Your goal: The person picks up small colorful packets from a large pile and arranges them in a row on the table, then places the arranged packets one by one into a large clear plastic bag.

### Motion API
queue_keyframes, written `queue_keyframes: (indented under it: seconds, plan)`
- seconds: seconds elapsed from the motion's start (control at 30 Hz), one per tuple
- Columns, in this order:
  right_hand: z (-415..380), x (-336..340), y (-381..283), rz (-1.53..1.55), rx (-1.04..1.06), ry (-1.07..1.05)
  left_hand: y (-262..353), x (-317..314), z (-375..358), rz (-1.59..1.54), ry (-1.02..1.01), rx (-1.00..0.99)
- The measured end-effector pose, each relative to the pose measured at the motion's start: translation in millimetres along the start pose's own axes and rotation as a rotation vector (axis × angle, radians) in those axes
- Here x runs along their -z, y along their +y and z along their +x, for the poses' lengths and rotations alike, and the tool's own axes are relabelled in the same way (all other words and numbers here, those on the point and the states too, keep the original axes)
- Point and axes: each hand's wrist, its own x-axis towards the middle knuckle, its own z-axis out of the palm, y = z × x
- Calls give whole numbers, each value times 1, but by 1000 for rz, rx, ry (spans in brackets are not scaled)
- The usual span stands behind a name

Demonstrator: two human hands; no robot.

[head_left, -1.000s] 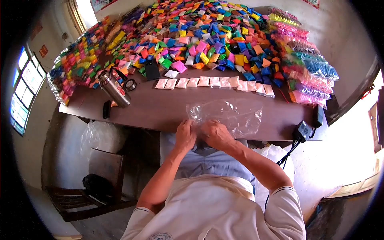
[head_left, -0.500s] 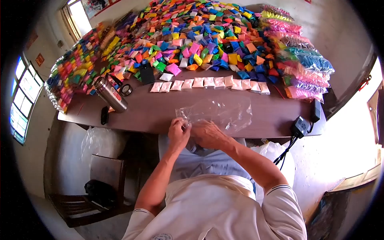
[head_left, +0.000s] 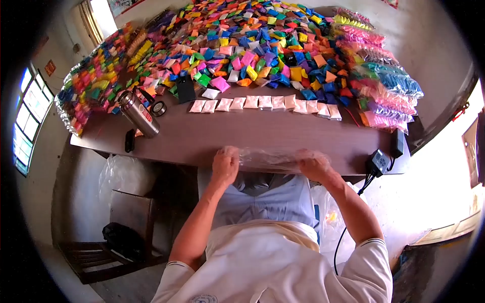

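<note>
At your left, a steel flask (head_left: 139,116) sits on the brown table (head_left: 187,136). Next, your left hand (head_left: 226,164) grasps an end of the clear plastic bag (head_left: 270,157), which spans the gap between your 2 hands at the table's near edge. Beyond it lies a row of pale pink packets (head_left: 265,102). Your right hand (head_left: 314,165) grips the bag's other end. Farther right sits a black box (head_left: 379,162) with cables.
</note>
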Motion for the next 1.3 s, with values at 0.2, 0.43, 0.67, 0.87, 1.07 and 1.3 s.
queue_keyframes:
  seconds: [0.2,0.43,0.67,0.87,1.07,1.3]
  plan:
    - [3,-1,-3,66,-73,75,6,-15,1,-104,-14,72]
    - [55,-17,-63,376,138,13,12,-11,2,-133,5,97]
    - [88,-57,-64,436,204,158,17,-3,4,-145,9,144]
    - [80,-44,-79,445,136,111,25,1,2,-149,48,128]
    - [84,-38,-79,369,146,3,7,-9,2,-62,92,84]
    - [67,-29,-72,287,109,159,-2,-7,-1,-143,36,68]
